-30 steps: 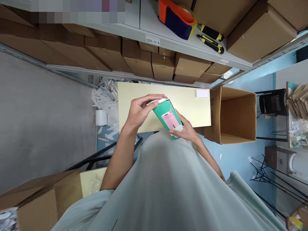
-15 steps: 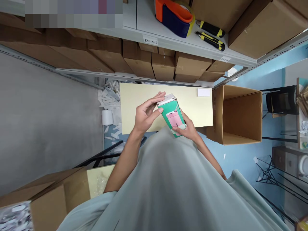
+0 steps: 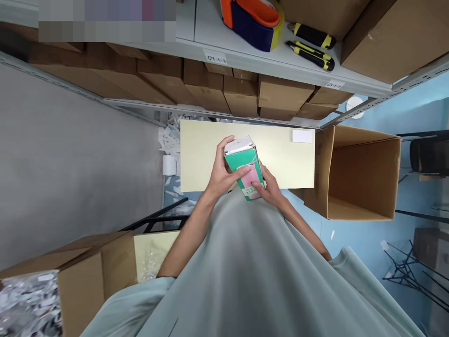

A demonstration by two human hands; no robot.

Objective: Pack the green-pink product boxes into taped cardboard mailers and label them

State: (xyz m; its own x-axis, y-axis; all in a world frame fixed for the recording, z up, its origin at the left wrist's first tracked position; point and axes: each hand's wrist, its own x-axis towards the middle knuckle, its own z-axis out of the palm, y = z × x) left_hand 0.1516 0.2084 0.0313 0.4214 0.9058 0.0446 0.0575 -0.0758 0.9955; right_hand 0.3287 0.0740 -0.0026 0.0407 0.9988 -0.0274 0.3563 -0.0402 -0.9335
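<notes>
A small green carton [image 3: 241, 159] with a pink item pictured on its front is held between both hands, tilted, over the near edge of the pale yellow table [image 3: 199, 154]. Its white top end faces away from me and looks closed. My left hand [image 3: 222, 171] grips the left side, with the thumb across the front and fingers behind. My right hand [image 3: 271, 188] clasps the lower right side, thumb on the front. A small white card [image 3: 302, 136] lies on the table's far right part.
An open cardboard box [image 3: 363, 178] stands right of the table. Above, a shelf [image 3: 245, 51] holds a tape dispenser [image 3: 252, 23], two utility knives [image 3: 312, 44] and cartons. A box of paper scraps [image 3: 30, 302] is at lower left, a white roll [image 3: 169, 165] left of the table.
My left hand has moved from the carton's top edge down its left side, its thumb now lying across the front. The carton has turned slightly more upright. The view has shifted a little.
</notes>
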